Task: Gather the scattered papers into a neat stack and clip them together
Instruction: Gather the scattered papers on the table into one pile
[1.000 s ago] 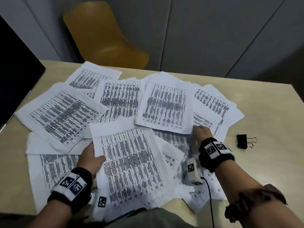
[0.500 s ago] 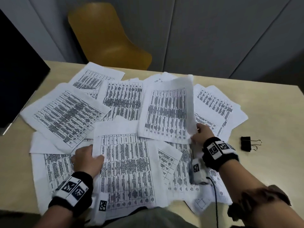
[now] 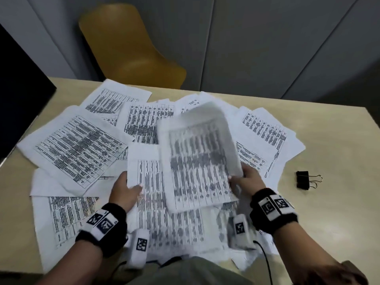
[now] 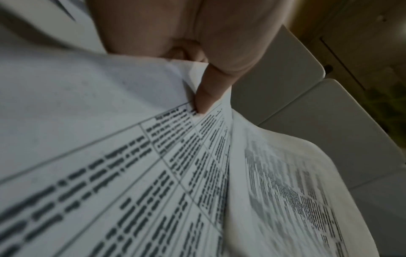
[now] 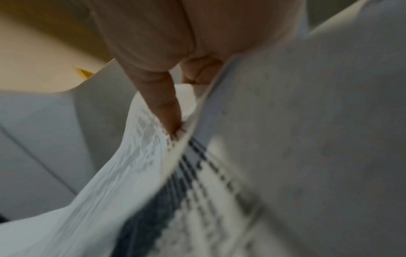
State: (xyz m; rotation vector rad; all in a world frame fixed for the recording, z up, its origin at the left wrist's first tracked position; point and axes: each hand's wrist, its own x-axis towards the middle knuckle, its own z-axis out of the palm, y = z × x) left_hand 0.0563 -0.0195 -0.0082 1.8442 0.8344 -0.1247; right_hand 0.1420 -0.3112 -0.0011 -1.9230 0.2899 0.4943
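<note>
Several printed sheets (image 3: 78,147) lie scattered over the beige table (image 3: 333,212). My left hand (image 3: 125,190) pinches the left edge of a sheet (image 3: 152,202) near the table's front, thumb on top; the left wrist view shows that thumb (image 4: 208,90) on the printed page (image 4: 131,173). My right hand (image 3: 244,182) pinches the right edge of a second sheet (image 3: 197,159), lifted and blurred, which overlaps the left hand's sheet. The right wrist view shows a thumb (image 5: 162,104) on that curled sheet (image 5: 123,173). A black binder clip (image 3: 304,179) rests on the table right of the papers.
A yellow chair (image 3: 131,50) stands behind the table's far edge. A dark panel (image 3: 18,103) rises along the left edge. Grey wall panels fill the background. Bare tabletop shows around the clip at the right.
My right hand has lifted its sheet off the pile and carried it left and toward me, over the left hand's sheet. The left hand has raised its sheet's edge slightly.
</note>
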